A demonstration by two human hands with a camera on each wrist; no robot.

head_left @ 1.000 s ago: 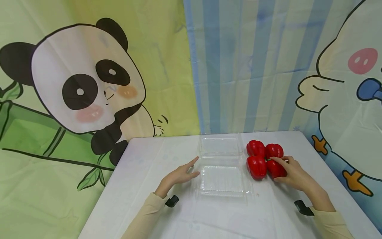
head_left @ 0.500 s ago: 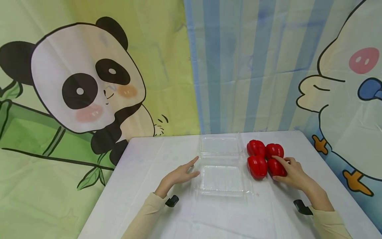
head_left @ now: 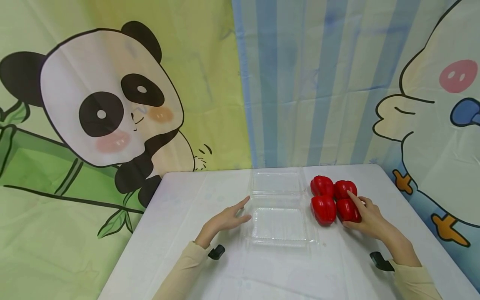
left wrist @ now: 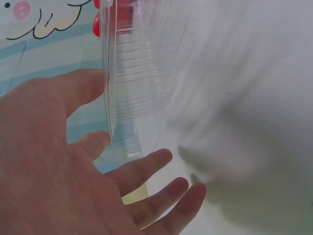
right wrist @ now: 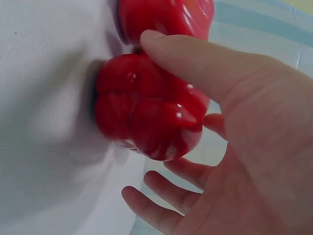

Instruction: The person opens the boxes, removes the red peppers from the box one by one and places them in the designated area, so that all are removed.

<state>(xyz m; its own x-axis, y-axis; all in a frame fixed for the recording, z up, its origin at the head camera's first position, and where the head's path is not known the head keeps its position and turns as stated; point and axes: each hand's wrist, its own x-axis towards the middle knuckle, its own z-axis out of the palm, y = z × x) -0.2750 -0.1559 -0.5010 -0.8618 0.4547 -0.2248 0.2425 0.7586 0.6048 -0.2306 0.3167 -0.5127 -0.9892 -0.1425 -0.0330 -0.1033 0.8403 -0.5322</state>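
Note:
Several red bell peppers sit together on the right of the white table: front left (head_left: 323, 210), back left (head_left: 321, 186), back right (head_left: 345, 189) and front right (head_left: 348, 210). Around the front right one my right hand (head_left: 369, 217) is spread loosely. In the right wrist view its thumb lies along that pepper (right wrist: 146, 107), the other fingers being fairly straight beyond. A clear plastic clamshell container (head_left: 279, 224) lies unfolded in the middle, its lid half (head_left: 276, 183) toward the back. My left hand (head_left: 224, 219), fingers extended, is at the container's left edge, whether touching is unclear.
The white-covered table (head_left: 270, 275) ends at the back against a printed curtain (head_left: 285, 83) with a panda (head_left: 108, 100) and blue stripes. A black wrist strap camera (head_left: 381, 261) sits on the right wrist, another (head_left: 216, 252) on the left.
My right index finger has lifted off the front right pepper and reaches toward the back right one. The peppers have shifted very slightly. My left hand and the container stay put.

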